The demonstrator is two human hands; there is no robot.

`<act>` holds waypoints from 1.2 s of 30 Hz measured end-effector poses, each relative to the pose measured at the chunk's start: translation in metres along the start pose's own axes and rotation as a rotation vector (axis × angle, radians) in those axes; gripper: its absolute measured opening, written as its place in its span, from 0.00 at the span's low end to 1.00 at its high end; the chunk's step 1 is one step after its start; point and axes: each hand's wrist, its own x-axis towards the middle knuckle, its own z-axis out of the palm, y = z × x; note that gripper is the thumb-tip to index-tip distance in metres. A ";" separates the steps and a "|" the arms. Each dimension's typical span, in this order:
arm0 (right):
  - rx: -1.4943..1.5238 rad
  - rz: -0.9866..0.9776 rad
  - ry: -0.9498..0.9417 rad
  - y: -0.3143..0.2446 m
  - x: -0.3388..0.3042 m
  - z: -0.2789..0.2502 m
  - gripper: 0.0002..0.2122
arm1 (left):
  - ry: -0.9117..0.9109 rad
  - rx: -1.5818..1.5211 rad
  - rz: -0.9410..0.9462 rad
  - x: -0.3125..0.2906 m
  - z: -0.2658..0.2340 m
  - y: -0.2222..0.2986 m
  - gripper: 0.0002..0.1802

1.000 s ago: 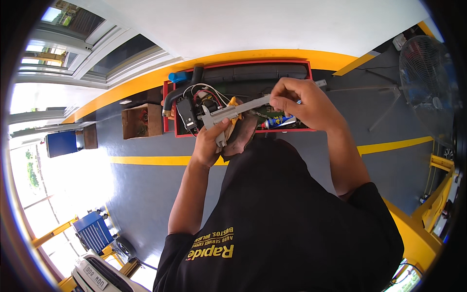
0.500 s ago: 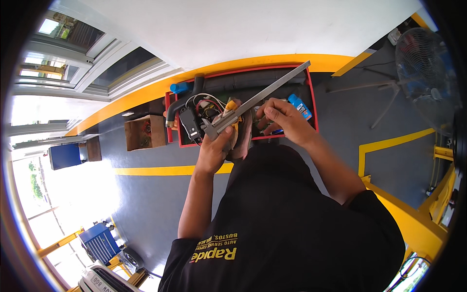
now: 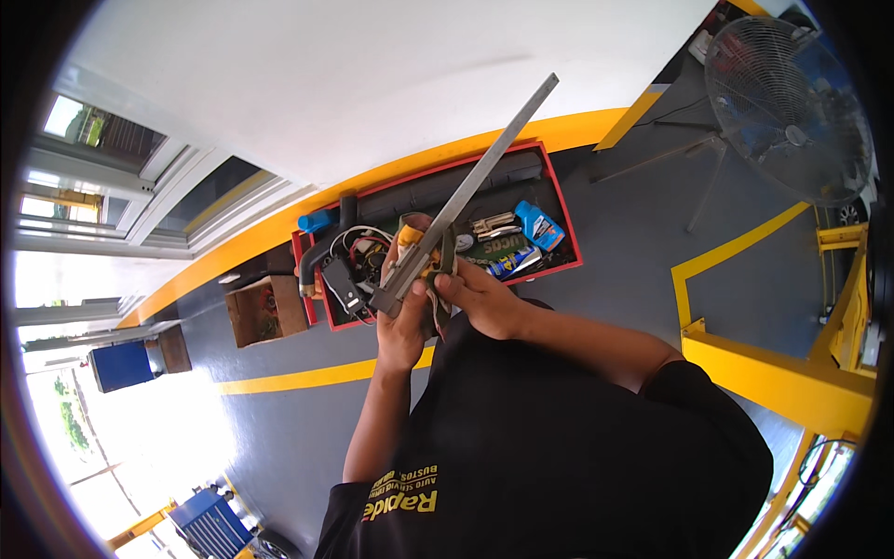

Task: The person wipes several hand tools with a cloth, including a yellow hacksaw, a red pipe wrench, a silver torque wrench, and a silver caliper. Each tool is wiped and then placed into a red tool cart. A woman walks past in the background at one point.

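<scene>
A long steel vernier caliper (image 3: 484,168) slants up and away to the right over a red tray. Its jaw end rests in my left hand (image 3: 401,337), whose fingers are closed around it. A crumpled, stained rag (image 3: 438,312) hangs under the caliper, bunched between both hands. My right hand (image 3: 482,300) pinches the rag close beside the caliper's jaw end. Something yellow-orange (image 3: 408,236) sticks out by the caliper beam; its kind is unclear. The fingertips of my left hand are partly hidden behind the caliper and rag.
The red tray (image 3: 570,228) holds a black hose (image 3: 321,256), a black box with wires (image 3: 343,285), a blue bottle (image 3: 538,225) and a blue can (image 3: 515,265). A cardboard box (image 3: 244,317) stands left of it. A white wall rises behind; a fan (image 3: 792,135) stands right.
My right hand has come left and down from over the tray to the rag. The caliper now points more steeply upward. The whole view has turned and shifted.
</scene>
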 end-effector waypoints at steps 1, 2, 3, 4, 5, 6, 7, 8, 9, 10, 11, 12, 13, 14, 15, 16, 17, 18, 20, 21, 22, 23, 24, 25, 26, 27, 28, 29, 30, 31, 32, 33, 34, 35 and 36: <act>0.014 -0.035 0.020 -0.002 -0.001 0.003 0.28 | -0.045 -0.023 0.007 -0.001 0.002 0.011 0.40; 0.025 -0.070 0.042 -0.005 -0.003 0.006 0.26 | -0.074 -0.004 0.054 -0.001 0.006 0.014 0.43; 0.000 -0.128 0.070 -0.006 -0.005 0.007 0.24 | -0.104 0.012 0.102 -0.001 0.010 0.018 0.46; 0.009 -0.132 0.082 -0.006 -0.007 0.006 0.21 | -0.129 0.027 0.151 -0.003 0.013 0.021 0.48; 0.016 -0.136 0.095 -0.007 -0.011 0.006 0.19 | -0.144 0.058 0.184 -0.008 0.014 0.021 0.48; -0.018 -0.158 0.101 -0.010 -0.011 0.003 0.19 | -0.158 0.089 0.217 -0.010 0.016 0.021 0.48; -0.051 -0.176 0.106 -0.011 -0.012 0.002 0.18 | -0.163 0.112 0.226 -0.011 0.019 0.022 0.49; -0.083 -0.193 0.110 -0.012 -0.013 0.000 0.18 | -0.169 0.136 0.237 -0.012 0.022 0.022 0.49; -0.055 -0.152 0.112 -0.017 -0.017 -0.003 0.19 | -0.176 0.159 0.260 -0.011 0.024 0.020 0.49; -0.029 -0.110 0.111 -0.024 -0.022 -0.007 0.20 | -0.189 0.210 0.286 -0.010 0.027 0.022 0.47; -0.002 -0.067 0.109 -0.031 -0.023 -0.011 0.21 | -0.202 0.261 0.313 -0.009 0.029 0.025 0.45; 0.111 -0.177 0.164 -0.039 -0.018 -0.015 0.23 | -0.222 0.328 0.378 -0.003 0.026 0.025 0.42; 0.226 -0.287 0.222 -0.048 -0.011 -0.022 0.25 | -0.242 0.394 0.441 0.004 0.021 0.025 0.40; 0.303 -0.327 0.252 -0.058 -0.010 -0.030 0.28 | -0.253 0.461 0.501 0.005 0.017 0.022 0.38; 0.375 -0.373 0.283 -0.068 -0.008 -0.039 0.30 | -0.201 0.312 0.380 -0.003 0.018 0.015 0.32; 0.414 -0.348 0.284 -0.078 -0.015 -0.050 0.33 | -0.237 0.271 0.277 -0.006 0.015 0.017 0.32; 0.467 -0.397 0.186 -0.088 -0.019 -0.058 0.32 | -0.272 0.229 0.174 -0.009 0.011 0.020 0.32; 0.525 -0.446 0.091 -0.100 -0.024 -0.063 0.31 | -0.304 0.186 0.067 -0.011 0.008 0.024 0.31; 0.478 -0.452 0.228 -0.124 -0.027 -0.060 0.34 | -0.240 0.000 0.039 -0.009 0.017 0.023 0.28; 0.486 -0.505 0.161 -0.127 -0.032 -0.069 0.32 | -0.240 -0.066 0.025 -0.006 0.016 0.025 0.28; 0.494 -0.559 0.102 -0.129 -0.037 -0.078 0.30 | -0.244 -0.136 0.009 -0.002 0.015 0.026 0.28; 0.433 -0.612 0.332 -0.135 -0.036 -0.076 0.29 | -0.194 -0.130 0.020 -0.002 0.017 0.024 0.27; 0.364 -0.657 0.563 -0.140 -0.035 -0.076 0.27 | -0.202 -0.118 0.004 -0.002 0.016 0.025 0.27; 0.377 -0.671 0.487 -0.139 -0.041 -0.087 0.26 | -0.222 -0.106 -0.014 -0.002 0.016 0.028 0.27; 0.382 -0.688 0.415 -0.139 -0.049 -0.104 0.25 | -0.248 -0.099 -0.032 -0.002 0.017 0.029 0.27; 0.386 -0.707 0.348 -0.137 -0.052 -0.114 0.25 | -0.258 -0.084 -0.023 -0.003 0.019 0.027 0.27; 0.378 -0.710 0.316 -0.132 -0.051 -0.119 0.25 | -0.267 -0.091 -0.017 -0.003 0.020 0.027 0.27; 0.370 -0.713 0.287 -0.125 -0.049 -0.124 0.25 | -0.277 -0.098 -0.013 -0.003 0.022 0.028 0.27; 0.362 -0.718 0.258 -0.122 -0.050 -0.128 0.25 | -0.290 -0.105 -0.009 -0.004 0.024 0.028 0.27; 0.334 -0.644 0.498 -0.123 -0.042 -0.111 0.25 | -0.288 -0.126 0.000 -0.005 0.025 0.027 0.27; 0.353 -0.568 0.600 -0.126 -0.032 -0.094 0.25 | -0.271 -0.099 0.036 -0.005 0.026 0.027 0.27; 0.342 -0.530 0.512 -0.121 -0.031 -0.090 0.25 | -0.260 -0.077 0.072 -0.005 0.029 0.029 0.27; 0.328 -0.493 0.431 -0.114 -0.032 -0.087 0.26 | -0.253 -0.058 0.105 -0.003 0.031 0.031 0.27; 0.340 -0.441 0.424 -0.107 -0.028 -0.078 0.26 | -0.251 -0.036 0.126 -0.004 0.034 0.036 0.26; 0.352 -0.389 0.417 -0.099 -0.025 -0.068 0.27 | -0.257 0.000 0.150 -0.002 0.038 0.037 0.26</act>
